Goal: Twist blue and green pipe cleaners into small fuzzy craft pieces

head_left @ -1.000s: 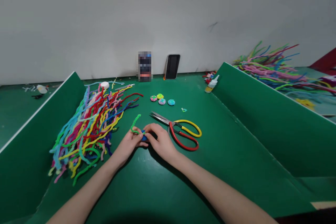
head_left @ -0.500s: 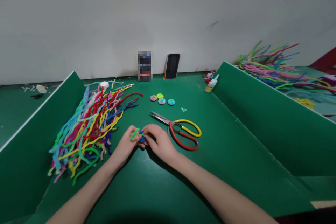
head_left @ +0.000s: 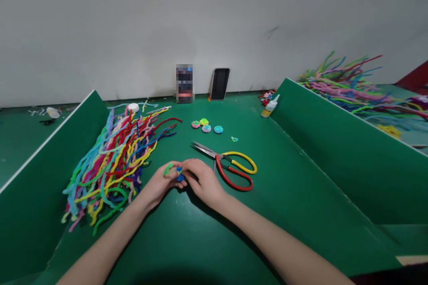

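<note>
Between my fingertips is a small blue pipe-cleaner piece [head_left: 181, 177], partly covered by them. A green pipe cleaner [head_left: 167, 169] sticks out of it to the left in a small curl. My left hand [head_left: 163, 181] is closed on the piece from the left. My right hand [head_left: 201, 180] pinches it from the right, its fingers bent over the top. Just right of my right hand lie large scissors [head_left: 220, 156] with one yellow and one red handle, blades pointing to the far left. Several small round pipe-cleaner pieces [head_left: 206, 128] rest beyond the hands.
A heap of coloured pipe cleaners [head_left: 113, 160] spreads on the left. Green partitions [head_left: 334, 142] stand at both sides. Two phones [head_left: 220, 84] lean on the back wall, one blurred out. A glue bottle [head_left: 270, 107] stands at the back right, and a tiny scrap [head_left: 234, 139] lies behind the scissors.
The green pipe cleaner's free end has shifted slightly left and now curls more. My left hand has turned a little; both hands keep hold of the blue piece.
</note>
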Available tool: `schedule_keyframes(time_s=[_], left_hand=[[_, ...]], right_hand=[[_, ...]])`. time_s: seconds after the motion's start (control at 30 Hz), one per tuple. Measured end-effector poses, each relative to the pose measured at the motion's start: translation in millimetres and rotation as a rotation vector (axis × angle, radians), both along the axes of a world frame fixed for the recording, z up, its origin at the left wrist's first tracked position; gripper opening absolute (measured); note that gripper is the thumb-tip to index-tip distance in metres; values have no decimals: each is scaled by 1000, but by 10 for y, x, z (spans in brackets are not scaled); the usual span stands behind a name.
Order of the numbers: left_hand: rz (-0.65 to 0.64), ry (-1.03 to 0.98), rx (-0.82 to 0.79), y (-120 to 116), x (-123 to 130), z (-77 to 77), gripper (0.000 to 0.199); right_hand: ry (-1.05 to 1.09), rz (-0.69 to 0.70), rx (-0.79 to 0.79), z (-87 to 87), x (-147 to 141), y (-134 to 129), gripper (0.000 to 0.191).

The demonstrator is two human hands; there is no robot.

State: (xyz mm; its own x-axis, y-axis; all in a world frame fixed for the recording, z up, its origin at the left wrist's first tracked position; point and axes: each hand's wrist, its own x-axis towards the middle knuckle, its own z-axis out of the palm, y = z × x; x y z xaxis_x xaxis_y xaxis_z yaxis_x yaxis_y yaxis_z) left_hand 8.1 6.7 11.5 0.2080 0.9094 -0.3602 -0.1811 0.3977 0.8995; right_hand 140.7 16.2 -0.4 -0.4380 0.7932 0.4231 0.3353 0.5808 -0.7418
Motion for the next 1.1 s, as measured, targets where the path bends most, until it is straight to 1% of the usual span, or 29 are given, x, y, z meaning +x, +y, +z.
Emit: schedule_keyframes(time_s=[0.1,0.2,0.27,0.37,0.5,0.57,0.7,0.8,0.87,0.97,1.1], left_hand=[[-41,-40,-79,9,-29,23,16],[-68,-47,-78,7,-23,29,11],[-48,-38,-39,-2,-4,19,12],[19,-8,16,-14,24,-4,17],[90,36,59,-10,33,-21,25],[97,68,85,-2,31,-28,27],[71,199,168,-2,32,-47,22],[37,291,228,-9,35,-57,18],[37,323,241,-10,37,-61,17],[51,392,275,-10,42,-73,16],[90,517,380,-26,55,-98,14]], right_hand=[[-20,0,19,-8,4,7,14],[-35,-7,59,-13,10,15,14],[-45,-11,66,-13,15,26,14],[-52,-22,37,-14,31,53,13],[-58,-93,25,-24,59,83,12],[-95,-105,58,-25,68,80,13],[-268,-43,180,-21,61,51,16],[-423,-20,289,-25,44,45,13],[-498,-25,347,-30,34,51,9],[-559,-46,406,-31,26,58,7],[-603,-71,441,-24,20,56,8]])
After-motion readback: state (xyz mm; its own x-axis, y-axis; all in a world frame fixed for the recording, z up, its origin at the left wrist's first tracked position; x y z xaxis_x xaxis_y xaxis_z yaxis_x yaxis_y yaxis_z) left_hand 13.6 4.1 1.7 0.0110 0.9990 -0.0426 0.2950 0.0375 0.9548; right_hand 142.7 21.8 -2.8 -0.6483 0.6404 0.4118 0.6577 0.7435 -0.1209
